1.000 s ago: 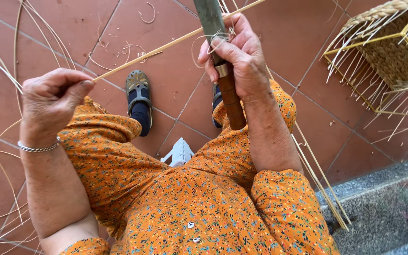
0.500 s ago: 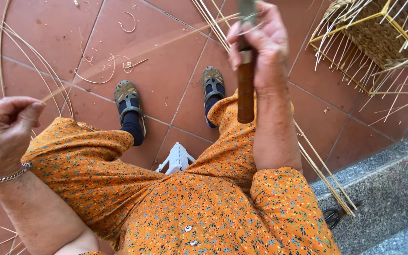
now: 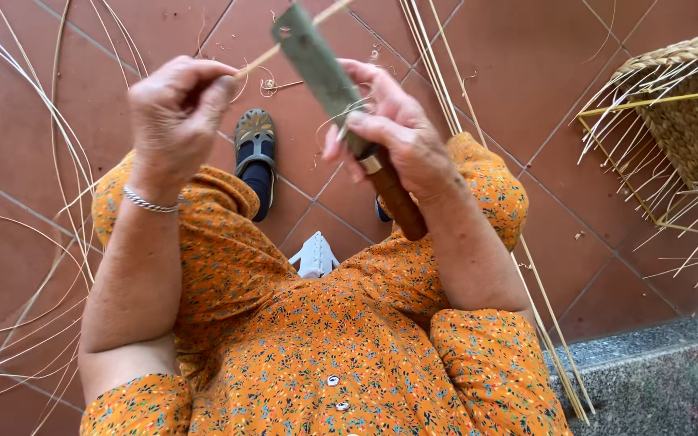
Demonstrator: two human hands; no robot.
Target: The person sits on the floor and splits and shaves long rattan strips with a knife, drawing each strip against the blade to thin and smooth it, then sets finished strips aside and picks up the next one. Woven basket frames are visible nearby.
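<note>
Sitting: person in an orange flowered dress [image 3: 317, 363], seen from above, knees apart over a red tiled floor [image 3: 527, 97]; the knife below serves as landmark.
Floor: red tiles with dark joints, spread under and all round the knife.
Ledge: grey stone step [image 3: 648, 379], low and to the right of the knife, beside the person's right hip.
Basket: half-woven basket [image 3: 680, 121] with loose ends sticking out, well right of the knife, at the frame edge.
Loose strips: long pale canes [image 3: 42, 145] curving over the tiles, well left of the knife; a straighter bundle [image 3: 438, 73] lies just right of it.
Sandal: dark sandal [image 3: 255, 153] on one foot, below and left of the knife blade.
Knife: broad grey blade, brown wooden handle [image 3: 341, 105], tilted, tip up-left, handle toward the lap.
Right hand [image 3: 401, 137]: closed round the knife where blade meets handle, fingers wrapped tight.
Left hand [image 3: 175, 113]: just left of the blade, thumb and fingers pinched narrow on the cane strip.
Cane strip [image 3: 272, 52]: thin, pale, running from the left hand's pinch up across the blade; touching it.
Bracelet: silver chain [image 3: 149, 202] on the left wrist, lower left of the knife.
</note>
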